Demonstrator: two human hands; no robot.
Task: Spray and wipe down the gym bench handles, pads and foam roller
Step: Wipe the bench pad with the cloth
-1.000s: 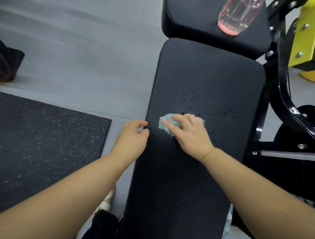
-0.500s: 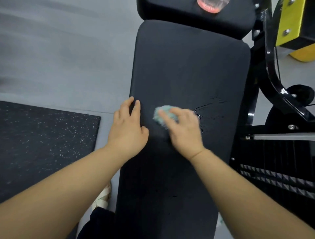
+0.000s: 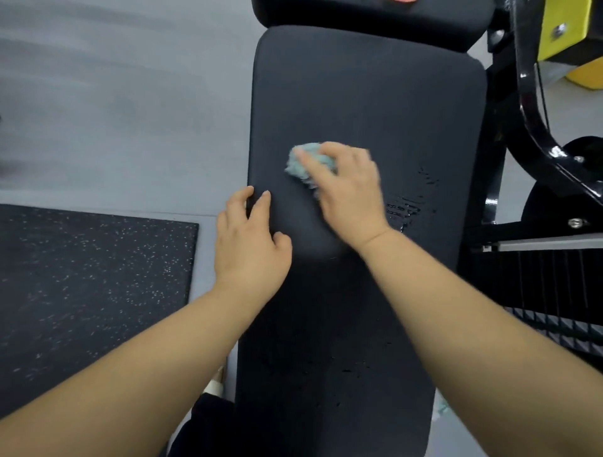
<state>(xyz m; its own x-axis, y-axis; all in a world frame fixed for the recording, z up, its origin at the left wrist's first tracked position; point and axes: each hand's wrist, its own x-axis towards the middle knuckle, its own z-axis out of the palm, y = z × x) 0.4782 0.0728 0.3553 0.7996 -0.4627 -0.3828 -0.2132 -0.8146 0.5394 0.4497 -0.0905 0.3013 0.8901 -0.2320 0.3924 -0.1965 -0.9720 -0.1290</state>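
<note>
The long black bench pad (image 3: 365, 98) runs up the middle of the head view. My right hand (image 3: 347, 192) presses a crumpled light-blue cloth (image 3: 308, 161) onto the pad, fingers curled over it; most of the cloth is hidden under the hand. Wet streaks (image 3: 409, 204) glisten on the pad just right of that hand. My left hand (image 3: 249, 238) rests on the pad's left edge with fingers loosely spread, holding nothing. A second black pad (image 3: 375, 16) sits at the top, with the pink base of a bottle (image 3: 399, 1) barely showing on it.
A black metal frame (image 3: 535, 130) with a yellow part (image 3: 564, 26) stands right of the bench. A speckled black rubber mat (image 3: 91, 287) lies on the grey floor (image 3: 124, 114) to the left. A shoe (image 3: 215, 385) shows beside the bench below.
My right hand has slid the cloth across the pad, up and leftward past the wet streaks. My left hand moved onto the pad's left edge. The view tilted down, cutting off the bottle.
</note>
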